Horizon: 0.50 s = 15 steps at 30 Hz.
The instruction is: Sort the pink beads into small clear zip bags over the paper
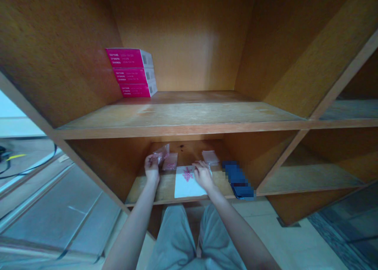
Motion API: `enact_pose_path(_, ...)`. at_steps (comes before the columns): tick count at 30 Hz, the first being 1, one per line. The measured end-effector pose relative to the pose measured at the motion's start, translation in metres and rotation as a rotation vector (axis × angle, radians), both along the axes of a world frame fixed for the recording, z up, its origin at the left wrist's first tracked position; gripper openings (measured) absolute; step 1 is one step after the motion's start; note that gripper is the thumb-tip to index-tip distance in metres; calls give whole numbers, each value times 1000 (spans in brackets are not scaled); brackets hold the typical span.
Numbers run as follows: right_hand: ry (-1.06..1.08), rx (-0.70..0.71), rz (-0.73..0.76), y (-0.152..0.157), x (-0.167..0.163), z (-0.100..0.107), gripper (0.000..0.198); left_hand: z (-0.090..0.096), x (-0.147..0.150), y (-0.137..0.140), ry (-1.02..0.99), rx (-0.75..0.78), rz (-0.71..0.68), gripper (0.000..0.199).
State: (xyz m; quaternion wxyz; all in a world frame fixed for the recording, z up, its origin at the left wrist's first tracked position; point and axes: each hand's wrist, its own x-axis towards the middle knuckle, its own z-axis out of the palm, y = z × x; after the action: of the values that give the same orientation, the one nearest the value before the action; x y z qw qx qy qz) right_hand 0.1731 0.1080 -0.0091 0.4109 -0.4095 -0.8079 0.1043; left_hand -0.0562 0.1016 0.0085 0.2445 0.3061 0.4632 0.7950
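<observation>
In the head view, my forearms (228,219) lie nearest, cut off by the bottom edge, with my pale trousers (169,238) between them. Beyond, on the lower shelf (163,185), a white sheet (183,190) lies near the front, with small pink pieces (188,174) heaped on its far half.

My left hand (151,167) is at the left, fingers curled in on a clear bag (162,152) that I seem to be gripping by its left end. Just right of it lies a second bag (170,162), flat, with pink showing inside. My right hand (203,176) is over the sheet's right side, fingers bent and thumb drawn close to them; I cannot tell whether anything is pinched there. A pale third bag (210,156) lies just beyond it.

I judge that I am midway through handling loose pieces and bags together. A next move from here calls for a light pinch and a steady sheet, since such small pieces could roll or scatter.

The clear bag's contents are hard to make out, and my right fingertips are too small to read. The dark blue object (236,179) at the right is blurred into blocks. Farther up, three pink boxes (134,73) are stacked at the left.
</observation>
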Motion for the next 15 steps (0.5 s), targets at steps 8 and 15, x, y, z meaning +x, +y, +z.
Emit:
enact_pose_path(8,4,-1,-4,-2,0,2,34,3,21,-32,-521,62,-255,11)
enact_pose_path(15,13,30,-16,-3,2,2,31,-19,34,-55,-675,-84,-478,10)
